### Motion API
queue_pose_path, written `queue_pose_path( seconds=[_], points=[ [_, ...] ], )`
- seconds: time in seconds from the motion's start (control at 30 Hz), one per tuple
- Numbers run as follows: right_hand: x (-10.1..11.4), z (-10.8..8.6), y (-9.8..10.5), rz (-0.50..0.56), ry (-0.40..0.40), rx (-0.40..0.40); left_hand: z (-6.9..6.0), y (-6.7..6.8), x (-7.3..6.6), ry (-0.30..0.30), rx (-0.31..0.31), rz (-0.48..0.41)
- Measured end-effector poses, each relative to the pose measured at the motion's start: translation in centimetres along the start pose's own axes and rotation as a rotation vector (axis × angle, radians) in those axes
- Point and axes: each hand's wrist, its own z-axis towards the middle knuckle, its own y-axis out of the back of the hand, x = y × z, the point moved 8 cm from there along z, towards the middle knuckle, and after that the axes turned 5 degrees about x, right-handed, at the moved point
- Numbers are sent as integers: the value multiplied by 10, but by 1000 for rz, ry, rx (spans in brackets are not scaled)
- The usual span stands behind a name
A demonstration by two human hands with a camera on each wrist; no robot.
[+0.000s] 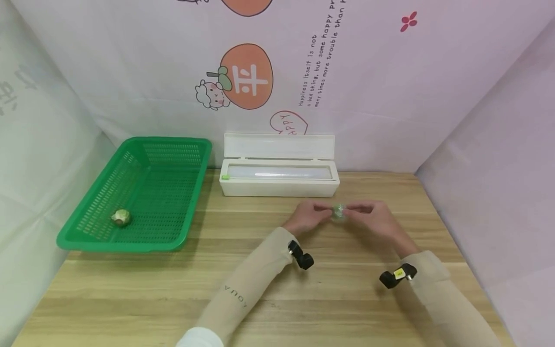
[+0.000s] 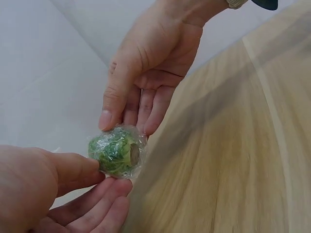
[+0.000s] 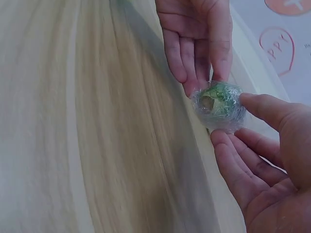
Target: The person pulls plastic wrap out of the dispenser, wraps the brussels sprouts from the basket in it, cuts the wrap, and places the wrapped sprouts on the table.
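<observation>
A small Brussels sprout (image 1: 338, 212) wrapped in clear cling film is held between both hands, above the table. My left hand (image 1: 308, 216) pinches its left side with thumb and fingertips. From the right, my right hand (image 1: 374, 218) pinches the other side the same way. In the left wrist view the wrapped sprout (image 2: 116, 153) shows green leaves under wrinkled, shiny film, its pale cut stem end uncovered by fingers. The right wrist view shows the sprout (image 3: 219, 103) with that brownish stem end facing the camera.
At the left stands a green plastic basket (image 1: 184, 226) with another Brussels sprout (image 1: 122, 217) inside. Behind the hands is a white cling film box (image 1: 279, 188), its lid raised and the roll visible. A printed cloth (image 1: 368, 96) hangs behind the wooden table (image 1: 338, 299).
</observation>
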Motion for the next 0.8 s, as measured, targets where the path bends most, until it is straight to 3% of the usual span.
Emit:
queue_pose_path(
  seconds=[0.33,0.57,0.8],
  points=[
    [-11,1,7,-16,4,8,16,-11,-1,-15,-34,63],
    [-16,4,4,-25,-8,15,18,-14,-5,-5,-34,136],
    [-18,7,2,-23,-20,17,18,-14,-4,3,-16,145]
  ],
)
